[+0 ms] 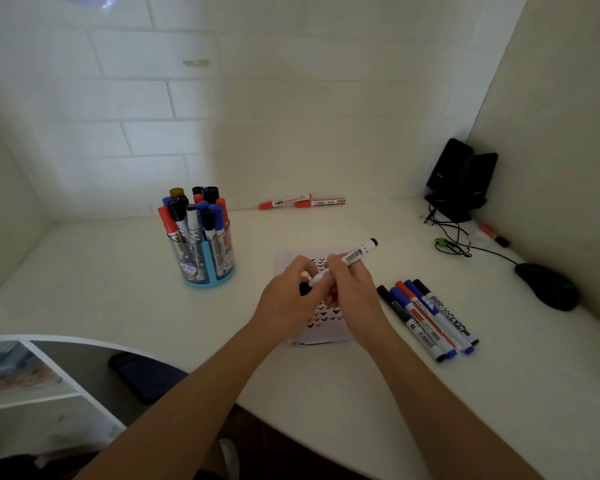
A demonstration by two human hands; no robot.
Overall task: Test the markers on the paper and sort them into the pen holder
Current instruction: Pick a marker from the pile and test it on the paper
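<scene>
Where fingers (321, 284) meet, slim cylindrical marker (355, 254).

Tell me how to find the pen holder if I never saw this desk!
Look along the white desk toward its left side. The pen holder is a clear round cup with a blue base, the only thing where markers stand upright.
</scene>
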